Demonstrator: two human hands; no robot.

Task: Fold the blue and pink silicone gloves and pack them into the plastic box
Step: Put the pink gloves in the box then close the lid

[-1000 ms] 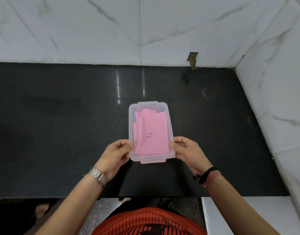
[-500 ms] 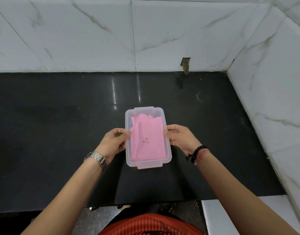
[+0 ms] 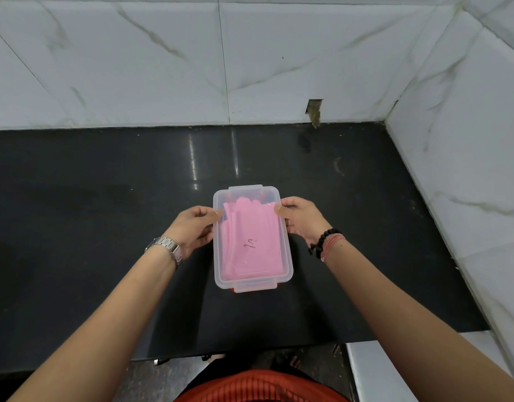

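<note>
A small dark scribble marks the pink glove, unreadable.

You get bright, even overhead light, streaking glare on the black countertop. Focus is sharp. Wide-angle distortion bends the marble wall tiles at your edges.

The box is sitting on the counter, gloves lying inside; the left hand and right hand are flanking it.
</note>
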